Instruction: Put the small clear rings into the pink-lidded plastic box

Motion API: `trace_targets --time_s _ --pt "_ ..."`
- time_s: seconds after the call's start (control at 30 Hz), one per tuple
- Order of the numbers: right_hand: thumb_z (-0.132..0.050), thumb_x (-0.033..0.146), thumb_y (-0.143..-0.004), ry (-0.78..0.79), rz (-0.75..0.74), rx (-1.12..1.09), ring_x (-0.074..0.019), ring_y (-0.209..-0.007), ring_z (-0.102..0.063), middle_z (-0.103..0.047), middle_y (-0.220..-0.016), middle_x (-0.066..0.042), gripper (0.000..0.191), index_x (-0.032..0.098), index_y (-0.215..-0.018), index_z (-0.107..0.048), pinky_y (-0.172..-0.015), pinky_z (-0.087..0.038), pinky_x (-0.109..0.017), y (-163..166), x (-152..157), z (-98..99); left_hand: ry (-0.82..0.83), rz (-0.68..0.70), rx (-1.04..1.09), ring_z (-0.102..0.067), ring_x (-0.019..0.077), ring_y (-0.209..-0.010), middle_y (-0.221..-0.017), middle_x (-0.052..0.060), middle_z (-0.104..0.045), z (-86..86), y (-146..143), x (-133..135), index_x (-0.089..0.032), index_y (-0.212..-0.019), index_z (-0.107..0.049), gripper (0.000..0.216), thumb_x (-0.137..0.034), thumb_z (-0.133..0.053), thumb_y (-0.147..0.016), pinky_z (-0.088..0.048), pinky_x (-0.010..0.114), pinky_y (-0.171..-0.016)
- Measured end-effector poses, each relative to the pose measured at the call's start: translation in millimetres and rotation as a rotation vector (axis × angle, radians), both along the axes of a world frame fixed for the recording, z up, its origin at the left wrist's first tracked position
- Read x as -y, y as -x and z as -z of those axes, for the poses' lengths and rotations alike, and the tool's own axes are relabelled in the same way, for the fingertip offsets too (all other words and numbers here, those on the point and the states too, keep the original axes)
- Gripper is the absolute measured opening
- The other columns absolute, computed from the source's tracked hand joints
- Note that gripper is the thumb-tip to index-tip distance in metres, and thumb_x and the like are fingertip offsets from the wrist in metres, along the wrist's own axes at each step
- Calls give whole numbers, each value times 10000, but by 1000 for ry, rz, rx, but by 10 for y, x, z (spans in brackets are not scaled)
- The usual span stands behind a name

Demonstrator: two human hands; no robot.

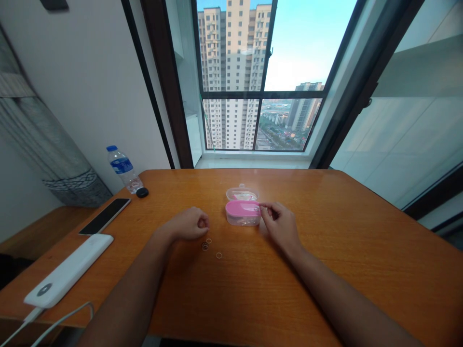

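The right hand (282, 224) pinches the pink box (242, 211); I cannot tell if the curled left hand (191, 223) holds anything.

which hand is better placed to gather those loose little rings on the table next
Left, most likely: the left hand is close beside the small rings, while the right hand is farther off, at the pink-lidded box.

Free rightward; box (243, 212) (pink) blocks centre
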State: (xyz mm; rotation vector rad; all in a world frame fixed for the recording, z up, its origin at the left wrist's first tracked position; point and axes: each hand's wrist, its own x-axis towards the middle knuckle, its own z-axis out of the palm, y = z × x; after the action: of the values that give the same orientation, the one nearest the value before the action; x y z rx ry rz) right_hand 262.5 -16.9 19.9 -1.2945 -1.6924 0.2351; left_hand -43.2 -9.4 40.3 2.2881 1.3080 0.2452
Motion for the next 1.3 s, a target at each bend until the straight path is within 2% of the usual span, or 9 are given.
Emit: trace_targets --time_s 0.1,0.2,0.33,0.5,0.6,0.73,1.03,1.2,1.3 --pt "-542 279 -904 -60 -113 41 -153 -650 -538 -570 -704 -12 206 193 -964 -719 -632 -412 -279 37 101 -33 175 10 -4 -567 123 -553 -641 5 -664 0 22 13 -162 -781 -709 195 -308 -590 -730 -348 204 -476" --pt "-526 256 -917 -70 -319 127 -162 -719 -565 -624 -804 -33 212 210 -1051 -684 -693 -449 -290 105 218 -32 274 -14 -25 -584 137 -561 -659 21 -687 11 24 9 -158 -785 -710 257 -392 -645 -702 -350 205 -458" --pt "-529 260 -923 -42 -608 327 -203 -949 -591 -663 -1035 -67 294 242 -1198 -630 -852 -471 -341 235 351 -9 319 -22 -26 -602 145 -584 -699 43 -719 57 3 -9 -152 -790 -722 278 -404 -657 -692 -355 204 -457" --pt "-579 383 -910 33 -811 577 -251 -1111 -526 -577 -1233 -86 435 289 -1333 -550 -965 -424 -422 397 470 4 311 -27 23 -602 141 -560 -682 40 -725 84 -14 -1 -151 -787 -723 213 -315 -639 -679 -356 198 -449" --pt "-580 410 -911 33 -823 638 -268 -1167 -490 -543 -1286 -76 365 310 -1261 -608 -1006 -380 -453 438 501 1 316 -23 53 -612 143 -557 -684 37 -730 65 -20 15 -158 -777 -721 193 -294 -629 -676 -369 195 -449" --pt "-558 351 -933 69 -821 591 -233 -1123 -513 -567 -1231 -59 216 265 -1089 -680 -993 -387 -408 419 480 -17 320 -2 77 -615 143 -548 -677 42 -731 52 -51 31 -155 -760 -731 189 -280 -618 -675 -365 196 -446" --pt "-643 259 -868 119 -794 456 -217 -1040 -542 -603 -1090 -62 66 200 -896 -644 -941 -424 -388 387 432 18 336 29 147 -595 128 -521 -632 30 -705 71 -148 58 -141 -745 -696 154 -264 -611 -711 -362 190 -445" --pt "-631 196 -836 136 -807 336 -200 -952 -583 -653 -985 -55 30 195 -865 -639 -878 -458 -359 363 430 -9 392 34 367 -579 118 -511 -602 4 -647 27 -244 104 -138 -821 -642 248 -377 -665 -755 -382 193 -466" --pt "-642 226 -812 223 -704 172 -171 -783 -605 -682 -840 -25 33 202 -827 -659 -729 -478 -304 311 404 16 455 60 522 -568 100 -520 -679 14 -656 22 -327 130 -138 -853 -609 307 -424 -684 -769 -417 195 -484"
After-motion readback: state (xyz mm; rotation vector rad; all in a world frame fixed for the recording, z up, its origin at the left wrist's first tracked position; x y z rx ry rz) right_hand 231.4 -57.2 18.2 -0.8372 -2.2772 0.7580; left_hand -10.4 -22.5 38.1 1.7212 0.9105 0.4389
